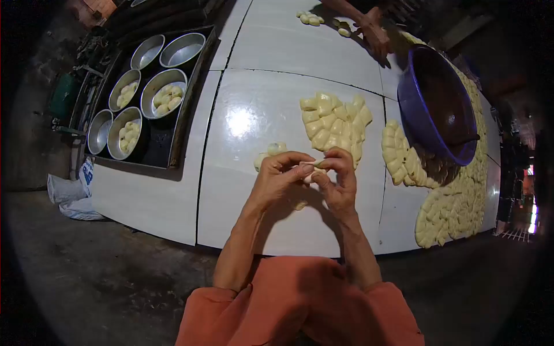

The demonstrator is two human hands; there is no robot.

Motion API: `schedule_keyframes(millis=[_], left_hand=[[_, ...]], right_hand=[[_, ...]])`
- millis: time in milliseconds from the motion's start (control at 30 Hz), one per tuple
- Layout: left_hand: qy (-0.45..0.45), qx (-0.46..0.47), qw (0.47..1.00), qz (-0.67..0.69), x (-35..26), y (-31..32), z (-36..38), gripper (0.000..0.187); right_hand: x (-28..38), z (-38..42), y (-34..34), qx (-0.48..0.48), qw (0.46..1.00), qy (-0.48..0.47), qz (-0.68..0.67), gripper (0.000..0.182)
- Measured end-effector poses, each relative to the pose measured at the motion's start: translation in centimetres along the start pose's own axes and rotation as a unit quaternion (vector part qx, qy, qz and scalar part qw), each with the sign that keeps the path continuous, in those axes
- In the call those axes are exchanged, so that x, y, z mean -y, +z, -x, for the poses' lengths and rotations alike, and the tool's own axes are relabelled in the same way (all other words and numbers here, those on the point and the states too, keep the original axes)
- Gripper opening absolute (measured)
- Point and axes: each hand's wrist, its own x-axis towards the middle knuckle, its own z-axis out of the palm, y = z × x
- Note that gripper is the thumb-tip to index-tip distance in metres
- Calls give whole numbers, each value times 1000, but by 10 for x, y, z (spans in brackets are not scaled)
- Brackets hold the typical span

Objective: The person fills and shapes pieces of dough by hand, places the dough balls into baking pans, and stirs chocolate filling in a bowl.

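Observation:
My left hand [279, 176] and my right hand [338, 181] meet above the white tabletop, fingertips pinched on a small piece of pale dough [314, 169]. Just beyond my hands lies a slab of dough cut into many pieces [334, 124]. A few small dough balls [276, 148] rest beside my left hand, partly covered by it. Under my hands a small bit of dough [299, 205] lies on the table.
On the left, a dark tray [175, 151] holds several round tins, some with dough balls. A purple basin [408, 109] stands at the right, near more cut dough [450, 213]. Another person's hand [374, 34] is at the far edge.

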Motion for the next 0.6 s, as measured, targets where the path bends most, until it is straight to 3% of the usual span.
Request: schedule_keyframes(millis=[100, 200, 300, 333, 433, 467, 500, 567, 600], left_hand=[[-34, -2, 999, 17, 2, 3, 15, 25], [-63, -3, 988, 142, 18, 10, 33, 31], [-40, -27, 997, -68, 29, 4, 45, 33], [-45, -42, 997, -43, 26, 5, 47, 34], [-57, -66, 996, 7, 16, 2, 50, 37], [-62, -57, 996, 6, 20, -5, 50, 38], [-69, -46, 997, 5, 20, -8, 49, 39], [-10, -110, 990, -86, 13, -7, 46, 41], [17, -139, 981, -137, 7, -13, 43, 41]], right_hand=[[10, 12, 27, -114, 979, 105, -133, 22], [-13, 28, 27, -80, 996, 18, 40, 22], [-13, 36, 23, -7, 992, 55, 117, 24], [-6, 39, 21, 8, 989, 108, 100, 28], [29, 31, 19, 35, 991, -14, 126, 29], [35, 29, 13, 101, 977, -65, 174, 26], [33, 32, 13, 92, 986, -11, 139, 26], [25, 33, 14, 69, 991, 92, 69, 24], [26, 25, 19, 8, 982, 190, 6, 20]])
